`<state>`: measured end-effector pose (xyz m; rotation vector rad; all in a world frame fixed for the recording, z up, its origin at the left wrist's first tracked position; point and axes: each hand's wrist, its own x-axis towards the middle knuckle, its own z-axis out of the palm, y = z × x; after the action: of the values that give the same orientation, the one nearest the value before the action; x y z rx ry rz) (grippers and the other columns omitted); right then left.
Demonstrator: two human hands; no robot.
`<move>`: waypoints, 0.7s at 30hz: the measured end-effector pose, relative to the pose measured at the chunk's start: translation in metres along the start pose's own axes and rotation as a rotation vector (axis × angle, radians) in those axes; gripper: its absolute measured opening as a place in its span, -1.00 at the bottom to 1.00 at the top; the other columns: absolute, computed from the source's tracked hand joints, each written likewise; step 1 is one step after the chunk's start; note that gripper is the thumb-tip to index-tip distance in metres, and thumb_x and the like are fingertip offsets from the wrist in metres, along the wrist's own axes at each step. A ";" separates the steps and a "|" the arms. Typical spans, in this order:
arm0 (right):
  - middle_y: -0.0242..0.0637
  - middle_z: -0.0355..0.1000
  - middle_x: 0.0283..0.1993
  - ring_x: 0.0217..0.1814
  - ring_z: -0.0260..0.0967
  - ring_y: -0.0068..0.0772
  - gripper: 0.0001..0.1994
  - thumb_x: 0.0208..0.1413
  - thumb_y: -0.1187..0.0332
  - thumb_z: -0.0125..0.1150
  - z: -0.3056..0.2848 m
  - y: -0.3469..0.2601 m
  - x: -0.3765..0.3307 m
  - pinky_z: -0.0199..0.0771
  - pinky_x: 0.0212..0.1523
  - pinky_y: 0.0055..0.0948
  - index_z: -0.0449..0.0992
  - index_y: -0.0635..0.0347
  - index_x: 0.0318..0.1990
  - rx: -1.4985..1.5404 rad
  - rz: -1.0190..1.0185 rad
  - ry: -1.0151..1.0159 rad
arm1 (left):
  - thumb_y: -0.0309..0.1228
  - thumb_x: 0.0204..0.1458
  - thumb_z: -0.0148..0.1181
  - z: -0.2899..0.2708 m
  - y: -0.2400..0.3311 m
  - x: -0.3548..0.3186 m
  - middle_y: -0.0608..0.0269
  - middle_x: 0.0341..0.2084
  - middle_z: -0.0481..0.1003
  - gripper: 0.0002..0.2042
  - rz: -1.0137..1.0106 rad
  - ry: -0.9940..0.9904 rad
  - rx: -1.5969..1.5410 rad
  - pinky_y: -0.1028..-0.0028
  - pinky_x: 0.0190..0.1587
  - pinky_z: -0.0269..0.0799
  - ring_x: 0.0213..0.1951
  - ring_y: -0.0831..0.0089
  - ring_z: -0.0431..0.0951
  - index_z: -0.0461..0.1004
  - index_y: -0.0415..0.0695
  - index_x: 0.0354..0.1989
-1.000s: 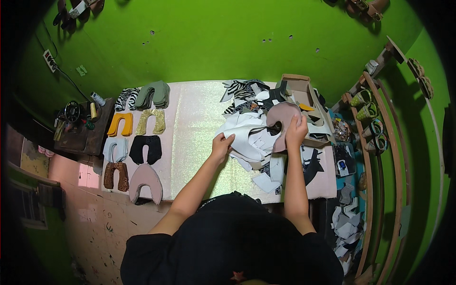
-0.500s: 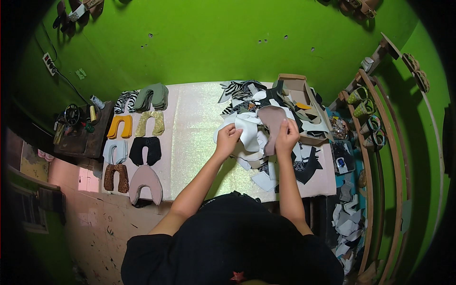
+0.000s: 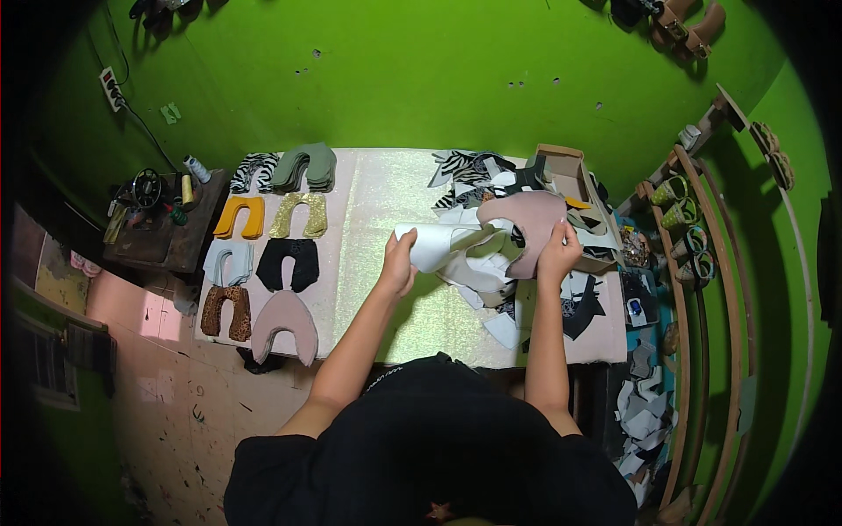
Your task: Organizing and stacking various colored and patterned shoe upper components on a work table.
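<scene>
My right hand (image 3: pixel 558 254) grips a dusty-pink shoe-upper piece (image 3: pixel 526 224) and holds it up over a heap of cut pieces (image 3: pixel 491 280) on the table's right half. My left hand (image 3: pixel 399 263) holds a white cut piece (image 3: pixel 434 244) lifted off the same heap, to the left of the pink one. The two pieces overlap near the middle.
Sorted stacks lie on the table's left: green (image 3: pixel 305 167), zebra (image 3: pixel 253 168), yellow (image 3: pixel 240 216), gold (image 3: pixel 298 214), white (image 3: pixel 228 261), black (image 3: pixel 288 263), leopard (image 3: pixel 226 310), pink (image 3: pixel 284 323). A cardboard box (image 3: pixel 570 175) stands back right. A sewing machine (image 3: pixel 149 197) sits left; curved racks (image 3: pixel 702 289) right.
Both hands have lifted and drawn apart. The pink piece has swung up to the right, and the left hand has pulled a white piece leftward off the heap.
</scene>
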<state>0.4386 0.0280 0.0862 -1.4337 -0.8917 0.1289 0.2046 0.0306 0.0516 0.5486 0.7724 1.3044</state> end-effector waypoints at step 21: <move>-0.30 0.39 -0.34 -0.31 0.26 -0.24 -0.84 -0.02 0.34 0.07 0.104 -0.086 -0.160 0.25 -0.28 -0.35 0.53 0.12 -0.30 -0.166 -0.537 -0.600 | -0.49 0.08 -0.28 -0.091 0.054 -0.049 -0.05 -0.05 0.27 -0.65 -0.234 -0.089 -0.115 0.18 0.04 0.28 -0.01 0.16 0.35 0.09 -0.32 0.05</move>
<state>0.2310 0.0023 0.0785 -1.2702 -1.7872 0.0801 0.0971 -0.0125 0.0428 0.4078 0.6624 1.0928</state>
